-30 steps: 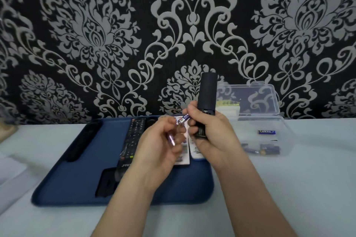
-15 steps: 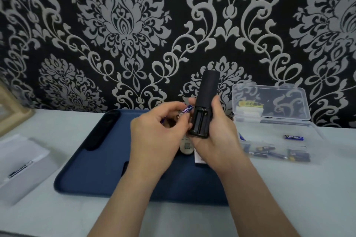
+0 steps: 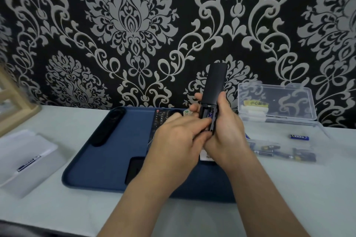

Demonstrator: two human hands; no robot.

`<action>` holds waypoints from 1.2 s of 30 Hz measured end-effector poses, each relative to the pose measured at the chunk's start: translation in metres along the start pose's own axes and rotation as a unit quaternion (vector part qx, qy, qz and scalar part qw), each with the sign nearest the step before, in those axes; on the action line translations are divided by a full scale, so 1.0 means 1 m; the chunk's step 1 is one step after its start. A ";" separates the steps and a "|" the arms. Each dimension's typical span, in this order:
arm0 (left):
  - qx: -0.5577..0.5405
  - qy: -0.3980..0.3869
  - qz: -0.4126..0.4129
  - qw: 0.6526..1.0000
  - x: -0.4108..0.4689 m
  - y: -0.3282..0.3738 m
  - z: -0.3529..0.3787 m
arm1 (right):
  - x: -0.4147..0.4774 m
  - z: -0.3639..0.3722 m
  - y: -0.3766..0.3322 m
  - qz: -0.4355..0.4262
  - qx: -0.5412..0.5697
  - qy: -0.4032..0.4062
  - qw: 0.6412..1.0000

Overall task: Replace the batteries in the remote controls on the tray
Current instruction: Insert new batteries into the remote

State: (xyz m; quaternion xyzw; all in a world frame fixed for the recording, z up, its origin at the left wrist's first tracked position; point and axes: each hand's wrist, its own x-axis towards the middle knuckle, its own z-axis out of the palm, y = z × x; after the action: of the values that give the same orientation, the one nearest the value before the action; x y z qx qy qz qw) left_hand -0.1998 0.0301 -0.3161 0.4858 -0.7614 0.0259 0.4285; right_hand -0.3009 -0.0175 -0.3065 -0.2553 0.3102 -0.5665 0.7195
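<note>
Straight ahead, beyond my left hand (image 3: 177, 140) and my right hand (image 3: 227, 134), the wall (image 3: 134, 25) fills the whole upper part of what I see. It is papered in black with a large silver-grey damask pattern of curling leaves and medallions, and the pale figures carry a dull sheen. Below both hands the table (image 3: 57, 213) spreads to either side, its top smooth and pale, almost white, meeting the wall in a straight line behind them. Far to the left of my left hand, at the back of the table, stands a frame of light wood (image 3: 15, 106), with only one corner of it in view. The light is soft and even, and the shadows on the tabletop are faint.
</note>
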 end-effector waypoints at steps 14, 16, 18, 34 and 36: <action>-0.060 0.040 -0.071 0.995 0.002 -0.008 -0.002 | -0.004 0.007 0.008 -0.004 -0.014 -0.032 0.999; -0.125 0.048 -0.144 0.980 0.004 -0.005 -0.005 | -0.006 0.008 0.009 -0.010 -0.013 -0.033 0.999; -0.178 0.049 -0.215 0.959 0.008 -0.002 -0.008 | -0.007 0.010 0.011 -0.006 -0.003 -0.035 0.999; -0.367 0.019 -0.337 0.867 0.010 -0.008 -0.012 | -0.006 0.008 0.011 -0.077 -0.120 -0.070 0.987; -0.362 0.028 -0.351 0.863 0.010 -0.013 -0.012 | -0.004 0.006 0.011 -0.095 -0.139 -0.062 0.984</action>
State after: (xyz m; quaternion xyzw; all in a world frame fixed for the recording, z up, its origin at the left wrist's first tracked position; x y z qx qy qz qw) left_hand -0.1846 0.0219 -0.3070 0.5309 -0.4842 -0.3901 0.5759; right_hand -0.2900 -0.0106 -0.3095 -0.4159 0.3150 -0.5665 0.6379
